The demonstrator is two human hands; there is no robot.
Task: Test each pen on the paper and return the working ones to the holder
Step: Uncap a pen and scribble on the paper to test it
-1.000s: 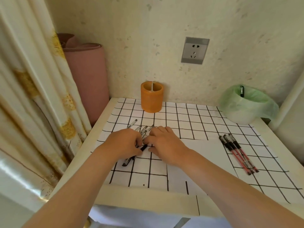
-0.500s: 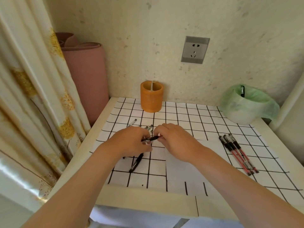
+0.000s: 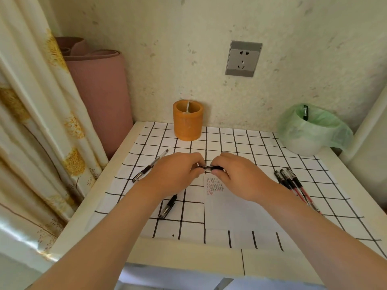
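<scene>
My left hand (image 3: 173, 171) and my right hand (image 3: 240, 174) meet at mid-table, both gripping one black pen (image 3: 209, 167) held level between them. Just below lies the white test paper (image 3: 234, 208) with small red and black scribbles at its top. A black pen (image 3: 167, 207) lies under my left wrist, and a clear pen (image 3: 150, 168) lies to the left. Three red-barrelled pens (image 3: 293, 185) lie side by side on the right. The orange pen holder (image 3: 187, 120) stands at the back against the wall with one pale pen in it.
A bowl lined with a green bag (image 3: 312, 130) sits at the back right with a black pen in it. The table (image 3: 188, 258) carries a black-grid cloth. A rolled pink mat (image 3: 98, 93) and a curtain (image 3: 31, 122) stand at the left. A wall socket (image 3: 243, 58) is above.
Both hands rose from the cluster of pens with one black pen held between them. The loose black pen and the clear pen came into view, and the scribbled paper top is uncovered.
</scene>
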